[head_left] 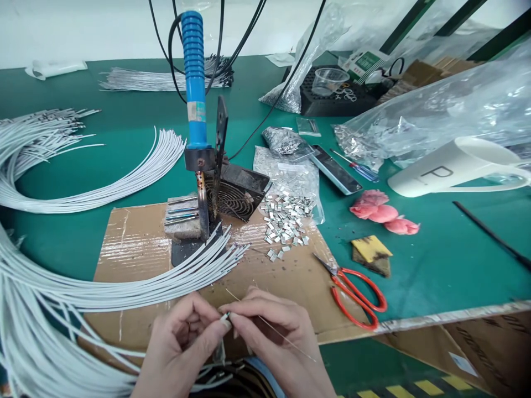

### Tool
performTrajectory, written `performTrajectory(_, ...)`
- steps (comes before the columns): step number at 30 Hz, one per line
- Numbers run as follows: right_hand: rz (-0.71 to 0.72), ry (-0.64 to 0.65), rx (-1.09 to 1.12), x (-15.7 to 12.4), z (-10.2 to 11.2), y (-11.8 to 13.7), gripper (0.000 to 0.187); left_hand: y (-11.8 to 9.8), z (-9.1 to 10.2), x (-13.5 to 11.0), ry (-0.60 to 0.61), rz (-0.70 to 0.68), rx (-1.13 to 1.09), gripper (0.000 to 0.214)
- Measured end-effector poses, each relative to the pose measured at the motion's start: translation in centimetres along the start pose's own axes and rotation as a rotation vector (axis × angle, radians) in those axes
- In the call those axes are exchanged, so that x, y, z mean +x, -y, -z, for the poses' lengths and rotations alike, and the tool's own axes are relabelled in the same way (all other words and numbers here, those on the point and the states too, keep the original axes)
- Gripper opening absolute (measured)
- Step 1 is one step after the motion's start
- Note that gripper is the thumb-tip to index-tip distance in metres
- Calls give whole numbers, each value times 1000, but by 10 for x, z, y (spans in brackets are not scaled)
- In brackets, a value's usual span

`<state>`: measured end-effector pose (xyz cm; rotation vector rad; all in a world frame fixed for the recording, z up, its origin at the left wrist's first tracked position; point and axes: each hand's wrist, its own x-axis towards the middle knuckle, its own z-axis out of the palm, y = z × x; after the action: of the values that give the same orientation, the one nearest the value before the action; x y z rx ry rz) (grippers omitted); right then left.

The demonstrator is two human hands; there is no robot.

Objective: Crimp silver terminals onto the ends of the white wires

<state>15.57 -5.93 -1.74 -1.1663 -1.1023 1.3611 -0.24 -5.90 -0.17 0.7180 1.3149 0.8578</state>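
Note:
Near the front edge of the cardboard, my left hand (182,340) and my right hand (276,334) meet fingertip to fingertip. Between the left thumb and finger is a small light-coloured piece (225,317); its kind is too small to make out. A thin wire (286,338), like solder, runs through my closed right hand and sticks out on both sides. Left of the hands, a bundle of white cables (136,290) curves over the cardboard sheet (124,232). Behind it stands a blue-handled soldering iron (194,77), tip down in a stand.
Small metal pieces (286,218) lie loose by an open bag. Red-handled scissors (360,296), a yellow sponge (371,249), a phone (336,169) and a white mug (448,168) are on the right. More white cables (83,202) curve at left. Black cords (286,83) hang behind the iron.

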Motion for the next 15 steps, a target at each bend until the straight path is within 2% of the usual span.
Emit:
performTrajectory(6,-10,9,-21,-3,3,-2,14,-2,0,0,0,6,59,27)
performTrajectory(10,-80,9,84,-4,3,-13,9,-2,1,-1,4,-5,117,26)
performTrajectory(13,-97,2,106,-3,3,-14,10,0,4,-2,70,11,156,31)
performTrajectory(15,-90,5,22,-2,4,-10,12,0,7,-2,124,23,194,37)
